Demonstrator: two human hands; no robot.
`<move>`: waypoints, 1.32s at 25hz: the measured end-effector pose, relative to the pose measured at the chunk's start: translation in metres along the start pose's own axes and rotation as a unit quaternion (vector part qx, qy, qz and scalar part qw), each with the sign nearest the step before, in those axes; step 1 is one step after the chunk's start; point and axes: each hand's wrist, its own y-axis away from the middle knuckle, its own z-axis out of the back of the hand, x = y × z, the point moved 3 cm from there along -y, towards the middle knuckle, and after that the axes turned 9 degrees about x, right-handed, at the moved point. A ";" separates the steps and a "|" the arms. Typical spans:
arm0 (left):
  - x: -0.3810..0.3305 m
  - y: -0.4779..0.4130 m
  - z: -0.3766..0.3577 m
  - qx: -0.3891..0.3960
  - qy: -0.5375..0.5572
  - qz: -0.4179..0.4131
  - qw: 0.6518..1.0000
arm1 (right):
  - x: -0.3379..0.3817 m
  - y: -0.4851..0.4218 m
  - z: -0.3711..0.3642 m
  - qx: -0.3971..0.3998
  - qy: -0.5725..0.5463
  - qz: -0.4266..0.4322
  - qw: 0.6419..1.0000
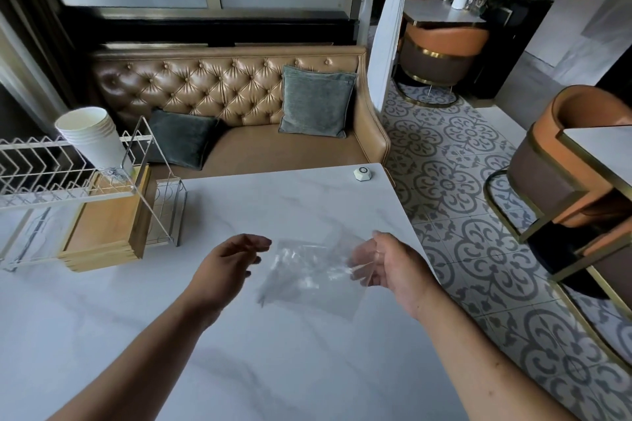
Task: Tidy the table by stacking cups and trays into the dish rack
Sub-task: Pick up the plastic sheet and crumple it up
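Stack of white paper cups (89,133): rims up, leaning a little, standing at the right end of the upper tier of the white wire dish rack (41,178). Stack of wooden trays (106,225): lying flat beneath that tier, front edges flush. I cannot tell whether they sit on a lower shelf or directly on the table. The rack stands at the left edge of the white marble table (307,202), well apart from both hands. The hands are apart, above the near middle of the table, with a clear plastic bag (314,273) between them. The right hand (390,263) holds the bag's right edge, thumb up and fingers curled behind the film and visible through it. The left hand (229,260) is relaxed, fingers loosely extended toward the bag's left edge; whether they touch it is unclear, as the bag is blurred. I see a small white puck-shaped button (362,174) at the table's far right corner. Beyond the table is a tan tufted sofa (239,92) with two grey-green cushions (316,101). To the right are a patterned tile floor (455,181) and an orange chair (561,174).
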 end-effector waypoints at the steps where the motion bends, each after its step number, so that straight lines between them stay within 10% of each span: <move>1: -0.002 0.002 0.004 -0.009 -0.046 -0.025 0.999 | 0.003 -0.001 -0.006 -0.019 0.064 0.004 0.998; 8: -0.016 0.012 0.004 0.069 -0.429 -0.189 0.881 | 0.018 -0.005 -0.091 0.012 0.423 0.047 0.905; 13: -0.007 0.006 0.028 0.080 -0.386 -0.097 0.914 | 0.027 -0.011 -0.127 -0.038 0.461 0.126 0.878; 17: 0.009 0.003 0.051 0.062 -0.064 -0.008 0.996 | 0.020 -0.006 -0.118 -0.156 0.298 0.106 0.936; 21: 0.016 0.003 0.052 0.127 0.106 0.033 0.986 | -0.008 -0.006 -0.123 -0.045 0.094 -0.089 0.991; 33: 0.005 -0.016 -0.034 0.247 0.106 0.064 0.961 | -0.024 0.010 -0.037 -0.041 -0.202 -0.047 0.977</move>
